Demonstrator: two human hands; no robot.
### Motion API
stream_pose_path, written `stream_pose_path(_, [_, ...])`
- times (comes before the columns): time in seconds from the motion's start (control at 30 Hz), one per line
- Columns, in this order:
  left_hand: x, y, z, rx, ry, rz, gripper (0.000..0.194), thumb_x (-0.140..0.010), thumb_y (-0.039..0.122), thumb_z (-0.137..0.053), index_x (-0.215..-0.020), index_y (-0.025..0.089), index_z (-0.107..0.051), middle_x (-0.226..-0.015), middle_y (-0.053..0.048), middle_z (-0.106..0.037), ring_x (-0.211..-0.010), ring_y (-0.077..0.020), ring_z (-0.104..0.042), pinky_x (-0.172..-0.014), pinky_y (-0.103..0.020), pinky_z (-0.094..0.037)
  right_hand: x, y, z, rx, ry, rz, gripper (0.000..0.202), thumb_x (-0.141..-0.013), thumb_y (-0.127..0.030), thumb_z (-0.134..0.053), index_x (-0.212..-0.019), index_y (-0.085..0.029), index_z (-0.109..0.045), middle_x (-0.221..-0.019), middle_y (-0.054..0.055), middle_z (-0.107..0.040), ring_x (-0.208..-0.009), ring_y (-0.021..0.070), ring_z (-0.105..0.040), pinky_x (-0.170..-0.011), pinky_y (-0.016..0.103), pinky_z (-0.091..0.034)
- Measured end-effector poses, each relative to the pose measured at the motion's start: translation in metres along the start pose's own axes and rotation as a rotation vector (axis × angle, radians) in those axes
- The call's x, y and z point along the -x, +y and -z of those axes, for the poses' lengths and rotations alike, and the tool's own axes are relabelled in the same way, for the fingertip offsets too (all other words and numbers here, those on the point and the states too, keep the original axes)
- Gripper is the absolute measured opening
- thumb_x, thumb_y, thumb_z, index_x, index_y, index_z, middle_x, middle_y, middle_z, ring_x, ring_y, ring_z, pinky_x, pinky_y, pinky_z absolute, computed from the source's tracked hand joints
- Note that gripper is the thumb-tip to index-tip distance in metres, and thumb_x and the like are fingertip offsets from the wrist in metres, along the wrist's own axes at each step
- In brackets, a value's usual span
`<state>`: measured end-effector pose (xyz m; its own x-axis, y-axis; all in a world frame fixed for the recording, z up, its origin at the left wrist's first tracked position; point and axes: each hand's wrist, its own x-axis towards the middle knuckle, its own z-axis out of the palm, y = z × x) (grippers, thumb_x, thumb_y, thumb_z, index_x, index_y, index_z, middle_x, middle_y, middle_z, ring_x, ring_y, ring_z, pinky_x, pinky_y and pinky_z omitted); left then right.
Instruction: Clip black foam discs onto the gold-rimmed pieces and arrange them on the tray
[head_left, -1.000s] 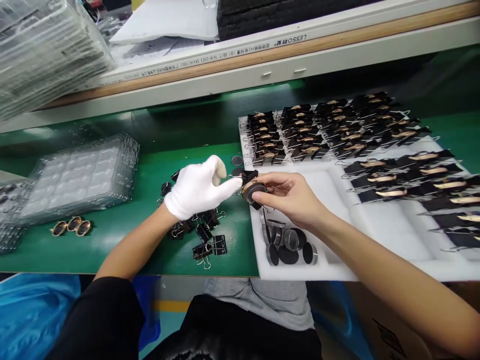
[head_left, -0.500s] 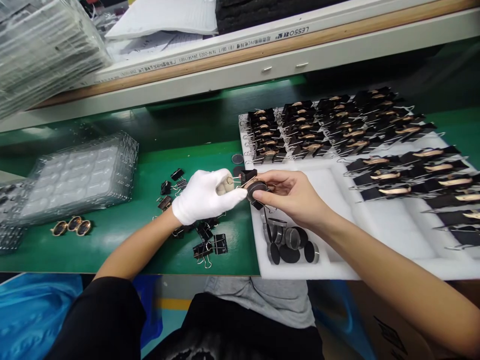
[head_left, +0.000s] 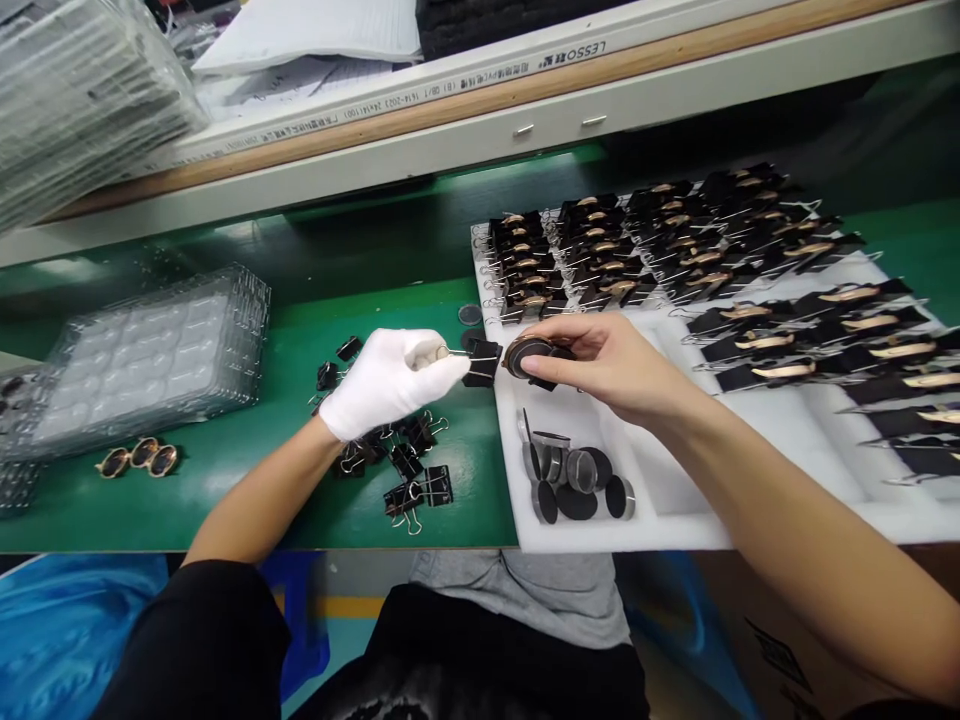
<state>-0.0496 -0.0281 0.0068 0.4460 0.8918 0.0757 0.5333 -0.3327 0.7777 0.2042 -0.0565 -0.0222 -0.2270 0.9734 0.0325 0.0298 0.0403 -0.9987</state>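
My left hand [head_left: 394, 385], in a white glove, pinches a black binder clip [head_left: 482, 364] by its wire handle. Just right of that clip, my bare right hand [head_left: 622, 365] grips a round black piece with a gold rim [head_left: 523, 356] between thumb and fingers. A black part, perhaps another binder clip, shows at the piece's right side, partly hidden by the fingers. The held clip and the round piece are slightly apart. Beneath my left hand lie several loose binder clips [head_left: 406, 460]. Black discs with clear rims [head_left: 581, 470] are grouped in the white foam tray [head_left: 652, 525] below my right hand.
Rows of clipped gold-rimmed pieces [head_left: 611, 267] fill the tray's back and right. Three gold-rimmed round pieces [head_left: 144, 453] lie on the green bench [head_left: 247, 500] at left, before stacked clear plastic trays [head_left: 150, 360]. A shelf edge [head_left: 450, 150] crosses behind.
The binder clip and round piece, close together before, are now separated by a small gap. My left hand has drawn slightly left with the clip; my right hand has shifted slightly right with the piece.
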Motion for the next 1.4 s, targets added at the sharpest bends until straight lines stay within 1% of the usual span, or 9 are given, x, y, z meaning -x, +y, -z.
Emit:
stream_pose_path(0.27, [0.006, 0.005, -0.010, -0.081, 0.081, -0.229, 0.043, -0.086, 0.040, -0.066, -0.054, 0.016, -0.051, -0.049, 0.006, -0.041, -0.050, -0.0054, -0.031, -0.047, -0.021, -0.024, -0.001, 0.011, -0.002, -0.020, -0.091, 0.025, 0.025, -0.075, -0.035, -0.092, -0.096, -0.023, -0.086, -0.099, 0.005, -0.084, -0.086, 0.0212, -0.076, -0.076, 0.034, -0.059])
stream_pose_path(0.77, [0.008, 0.000, -0.009, -0.149, 0.004, -0.172, 0.037, -0.088, 0.041, -0.069, -0.063, 0.017, -0.057, -0.053, 0.007, -0.045, -0.051, -0.0055, -0.036, -0.049, -0.021, -0.030, 0.001, 0.009, 0.000, 0.146, -0.065, 0.102, 0.023, -0.079, -0.033, -0.086, -0.100, -0.023, -0.088, -0.100, 0.005, -0.085, -0.092, 0.0275, -0.080, -0.083, 0.041, -0.064])
stream_pose_path(0.87, [0.007, -0.001, -0.007, -0.074, -0.071, -0.067, 0.032, -0.095, 0.047, -0.064, -0.082, 0.018, -0.065, -0.063, 0.004, -0.061, -0.054, -0.0081, -0.051, -0.055, -0.022, -0.041, 0.002, 0.010, -0.002, 0.231, 0.008, 0.270, 0.018, -0.084, -0.030, -0.084, -0.101, -0.026, -0.087, -0.102, 0.004, -0.085, -0.093, 0.0262, -0.080, -0.082, 0.041, -0.062])
stream_pose_path(0.93, [0.006, 0.000, -0.007, 0.100, -0.159, 0.070, 0.045, -0.103, 0.057, -0.048, -0.093, 0.017, -0.067, -0.073, -0.002, -0.071, -0.055, -0.0108, -0.060, -0.055, -0.024, -0.043, 0.003, 0.012, -0.005, 0.368, 0.096, 0.489, 0.016, -0.089, -0.026, -0.081, -0.103, -0.028, -0.086, -0.102, 0.003, -0.085, -0.092, 0.0241, -0.079, -0.083, 0.042, -0.058])
stream_pose_path(1.0, [0.005, 0.003, -0.007, 0.282, -0.291, 0.222, 0.064, -0.106, 0.065, -0.031, -0.088, 0.016, -0.068, -0.071, -0.006, -0.073, -0.051, -0.0120, -0.061, -0.049, -0.025, -0.040, 0.003, 0.016, -0.006, 0.586, 0.193, 0.723, 0.016, -0.094, -0.023, -0.077, -0.104, -0.032, -0.085, -0.100, 0.001, -0.085, -0.091, 0.0219, -0.077, -0.088, 0.044, -0.052])
stream_pose_path(1.1, [0.004, 0.008, -0.007, 0.401, -0.434, 0.313, 0.067, -0.103, 0.070, -0.041, -0.069, 0.017, -0.062, -0.057, -0.004, -0.065, -0.045, -0.0098, -0.055, -0.045, -0.024, -0.035, 0.005, 0.022, -0.004, 0.898, 0.255, 0.922, 0.025, -0.098, -0.020, -0.073, -0.108, -0.041, -0.081, -0.103, -0.004, -0.084, -0.096, 0.0203, -0.076, -0.097, 0.047, -0.042])
stream_pose_path(1.17, [0.004, 0.009, -0.004, 0.406, -0.389, 0.250, 0.059, -0.100, 0.066, -0.054, -0.068, 0.017, -0.060, -0.057, -0.001, -0.064, -0.046, -0.0082, -0.054, -0.047, -0.022, -0.037, 0.006, 0.022, 0.000, 1.006, 0.232, 0.902, 0.031, -0.097, -0.032, -0.077, -0.126, -0.045, -0.075, -0.120, -0.002, -0.081, -0.112, 0.0257, -0.073, -0.105, 0.051, -0.038])
stream_pose_path(1.3, [0.004, 0.009, 0.006, 0.209, -0.258, 0.112, 0.043, -0.099, 0.055, -0.063, -0.078, 0.018, -0.063, -0.071, 0.001, -0.072, -0.056, -0.0096, -0.065, -0.057, -0.022, -0.048, 0.007, 0.012, 0.007, 0.811, 0.072, 0.649, 0.099, -0.079, -0.075, -0.079, -0.163, -0.033, -0.046, -0.156, 0.013, -0.060, -0.142, 0.0401, -0.055, -0.115, 0.059, -0.039])
stream_pose_path(1.4, [0.004, 0.008, 0.009, 0.084, -0.228, 0.068, 0.038, -0.099, 0.053, -0.062, -0.088, 0.018, -0.067, -0.075, 0.000, -0.075, -0.061, -0.0129, -0.071, -0.061, -0.025, -0.052, 0.006, 0.004, 0.005, 0.454, -0.064, 0.386, 0.085, -0.085, -0.063, -0.079, -0.159, -0.032, -0.050, -0.149, 0.012, -0.066, -0.134, 0.0329, -0.064, -0.110, 0.051, -0.051])
